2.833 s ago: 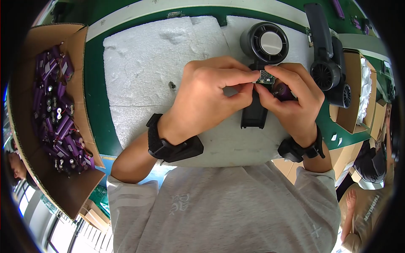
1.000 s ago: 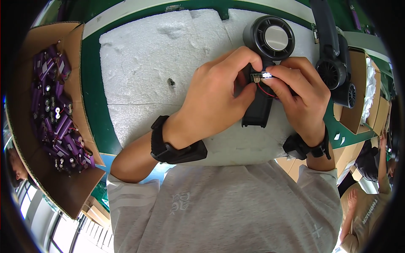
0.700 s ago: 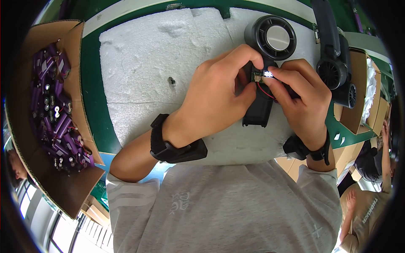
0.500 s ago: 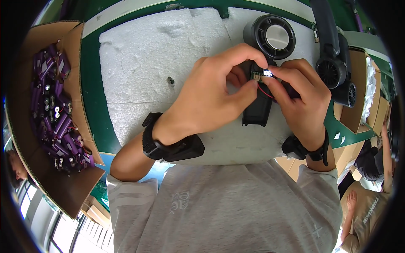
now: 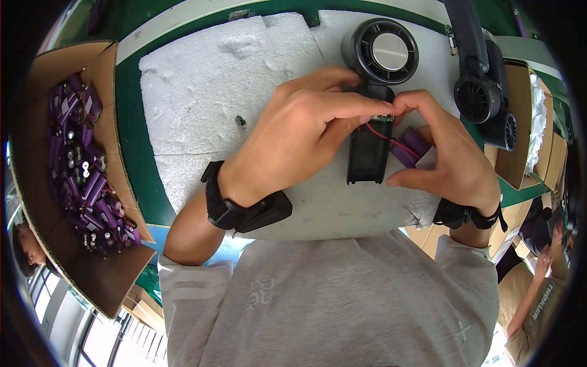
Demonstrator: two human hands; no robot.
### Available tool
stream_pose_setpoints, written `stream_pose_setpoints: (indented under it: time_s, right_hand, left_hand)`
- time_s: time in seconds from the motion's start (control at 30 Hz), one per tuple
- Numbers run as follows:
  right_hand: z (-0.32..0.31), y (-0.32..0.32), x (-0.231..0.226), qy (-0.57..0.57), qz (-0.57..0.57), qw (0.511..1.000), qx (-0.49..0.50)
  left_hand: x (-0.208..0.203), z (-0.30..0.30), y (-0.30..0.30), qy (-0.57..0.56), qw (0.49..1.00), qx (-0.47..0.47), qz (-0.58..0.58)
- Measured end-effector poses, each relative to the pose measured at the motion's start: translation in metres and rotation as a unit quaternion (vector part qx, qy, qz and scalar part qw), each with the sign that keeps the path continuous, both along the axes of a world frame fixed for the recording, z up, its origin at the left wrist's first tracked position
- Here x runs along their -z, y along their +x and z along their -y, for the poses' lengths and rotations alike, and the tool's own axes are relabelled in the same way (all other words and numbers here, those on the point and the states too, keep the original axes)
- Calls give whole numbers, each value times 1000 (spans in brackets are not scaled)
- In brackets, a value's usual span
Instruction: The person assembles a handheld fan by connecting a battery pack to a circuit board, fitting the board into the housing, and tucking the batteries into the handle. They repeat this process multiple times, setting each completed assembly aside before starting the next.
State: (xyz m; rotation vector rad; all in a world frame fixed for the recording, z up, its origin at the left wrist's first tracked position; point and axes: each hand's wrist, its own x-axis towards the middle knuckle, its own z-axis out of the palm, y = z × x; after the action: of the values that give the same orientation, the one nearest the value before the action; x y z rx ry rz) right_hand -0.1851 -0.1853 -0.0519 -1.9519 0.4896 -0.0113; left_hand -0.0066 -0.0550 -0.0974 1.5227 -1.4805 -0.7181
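Green circuit board point(image 5: 384, 118) | red wire point(image 5: 379, 133) | purple battery point(image 5: 408, 147) | left hand point(image 5: 299, 131): pinched on board | right hand point(image 5: 457, 156): thumb, forefinger apart

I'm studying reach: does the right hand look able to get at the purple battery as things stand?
Probably yes: the right hand curves around the purple battery, and nothing seems to block the way; just the red wire runs across it.

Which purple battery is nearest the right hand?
The purple battery beside the black handle, its red wire crossing the handle; others lie in the left box.
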Motion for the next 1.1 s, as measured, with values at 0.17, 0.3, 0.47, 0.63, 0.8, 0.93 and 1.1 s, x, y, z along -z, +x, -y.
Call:
stream_pose_setpoints:
  time_s: [0.17,0.3,0.47,0.63,0.8,0.93,1.1]
  right_hand:
    - [5,-10,3,-57,7,998,30]
    - [9,-10,7,-212,37,976,22]
    - [-1,-6,8,-353,68,932,39]
    - [-13,-4,-1,-362,50,928,77]
    - [-20,-9,6,-398,65,913,65]
    - [-23,-6,8,-412,54,906,75]
    - [-12,-5,9,-379,35,919,103]
  left_hand:
    - [-3,-1,9,2,1000,6,-17]
    - [-8,-1,16,38,995,-13,-92]
    - [-5,1,12,62,989,-52,-128]
    - [-6,0,6,41,986,-87,-137]
    - [4,1,-9,-27,986,-141,-87]
    - [-1,0,-8,2,988,-125,-88]
    - [-2,2,-2,-5,989,-116,-87]
